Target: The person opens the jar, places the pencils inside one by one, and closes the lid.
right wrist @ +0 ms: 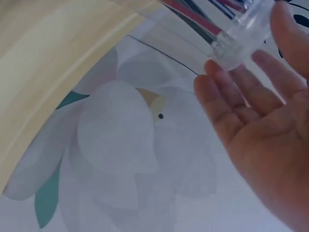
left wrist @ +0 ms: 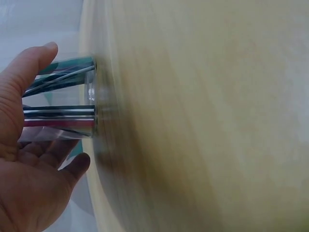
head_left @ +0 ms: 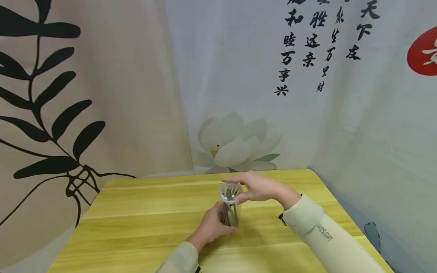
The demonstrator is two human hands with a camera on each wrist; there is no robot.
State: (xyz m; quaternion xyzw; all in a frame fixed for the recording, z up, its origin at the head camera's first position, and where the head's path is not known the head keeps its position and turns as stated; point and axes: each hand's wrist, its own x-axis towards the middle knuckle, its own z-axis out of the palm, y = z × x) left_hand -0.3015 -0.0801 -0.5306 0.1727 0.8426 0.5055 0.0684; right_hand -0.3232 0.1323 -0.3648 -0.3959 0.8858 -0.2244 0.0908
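Observation:
A clear plastic jar stands upright on the wooden table, with several slim pencil-like sticks in dark, green, red and white inside. My left hand grips the jar's lower body from the left, thumb on the near side. In the left wrist view the left thumb lies along one side of the jar and the fingers curl round the other. My right hand reaches over from the right at the jar's clear top. Its thumb and extended fingers span the rim and seem to touch it lightly.
The yellow wood-grain table has rounded back corners. Behind it hangs a cloth backdrop with a printed lotus, dark leaves and black characters. The cloth runs close along the table's back and right edges.

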